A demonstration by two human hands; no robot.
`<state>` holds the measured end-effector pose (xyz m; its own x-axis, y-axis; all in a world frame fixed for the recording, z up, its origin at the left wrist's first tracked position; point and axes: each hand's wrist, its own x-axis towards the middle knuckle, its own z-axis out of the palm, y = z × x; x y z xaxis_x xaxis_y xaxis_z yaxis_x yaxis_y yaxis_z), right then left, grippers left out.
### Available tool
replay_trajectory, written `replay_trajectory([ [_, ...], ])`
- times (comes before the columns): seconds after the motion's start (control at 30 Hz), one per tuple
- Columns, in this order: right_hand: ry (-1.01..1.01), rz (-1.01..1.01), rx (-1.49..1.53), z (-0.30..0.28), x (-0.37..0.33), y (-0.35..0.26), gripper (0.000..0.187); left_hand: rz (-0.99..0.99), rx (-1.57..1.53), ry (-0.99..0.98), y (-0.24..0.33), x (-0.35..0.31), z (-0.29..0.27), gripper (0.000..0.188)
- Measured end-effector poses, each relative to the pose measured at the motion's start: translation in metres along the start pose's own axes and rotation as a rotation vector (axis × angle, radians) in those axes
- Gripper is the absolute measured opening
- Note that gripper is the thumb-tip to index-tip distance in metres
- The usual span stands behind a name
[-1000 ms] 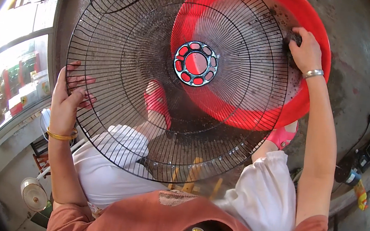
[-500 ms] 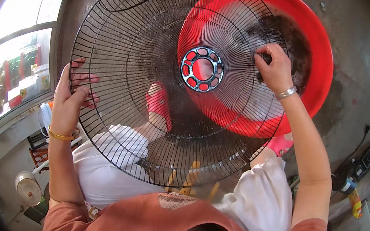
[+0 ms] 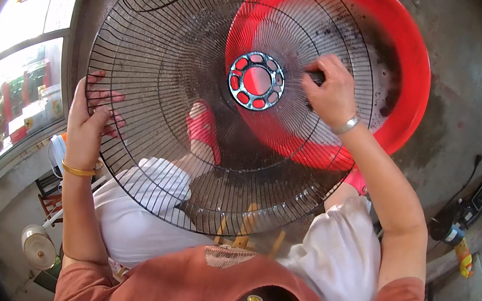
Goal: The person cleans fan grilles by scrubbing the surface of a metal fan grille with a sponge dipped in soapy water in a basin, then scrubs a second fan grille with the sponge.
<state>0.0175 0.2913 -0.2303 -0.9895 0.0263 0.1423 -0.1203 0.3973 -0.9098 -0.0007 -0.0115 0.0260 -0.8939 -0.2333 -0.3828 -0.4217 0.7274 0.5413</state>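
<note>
In the head view, a round, springy-looking black wire guard (image 3: 258,66) tilts above white-trousered legs (image 3: 141,216), overlapping a smooth red tub (image 3: 417,94); rough floor (image 3: 470,77) spreads rightward. The left hand (image 3: 87,124) clasps the guard's side; the right hand (image 3: 331,92) curls at its wires, contents unclear.

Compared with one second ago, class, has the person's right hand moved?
Yes: the right hand has moved leftward, away from the right rim of the red basin.

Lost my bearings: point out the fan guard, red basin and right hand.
Fan guard (image 3: 251,97): head view, on its central ring.
Red basin (image 3: 415,82): head view, on its right rim.
Right hand (image 3: 332,92): head view, on its back.
</note>
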Motion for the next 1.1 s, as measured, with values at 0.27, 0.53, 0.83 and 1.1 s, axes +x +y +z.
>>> replay_trajectory([
  [0.27, 0.016, 0.091, -0.107, -0.002, -0.002, 0.031, 0.010, 0.013, 0.003, 0.012, 0.004, -0.002, 0.003, 0.053],
  [0.53, 0.031, -0.195, 0.109, 0.014, 0.023, -0.032, 0.015, -0.029, 0.017, 0.000, 0.006, -0.005, 0.003, 0.054],
  [0.83, 0.114, 0.105, -0.183, -0.008, 0.027, 0.072, 0.016, -0.003, 0.032, -0.049, -0.001, 0.005, 0.004, 0.057],
  [1.1, 0.082, -0.179, 0.085, 0.028, 0.036, -0.010, 0.013, -0.010, 0.024, -0.034, 0.000, 0.000, 0.000, 0.057],
])
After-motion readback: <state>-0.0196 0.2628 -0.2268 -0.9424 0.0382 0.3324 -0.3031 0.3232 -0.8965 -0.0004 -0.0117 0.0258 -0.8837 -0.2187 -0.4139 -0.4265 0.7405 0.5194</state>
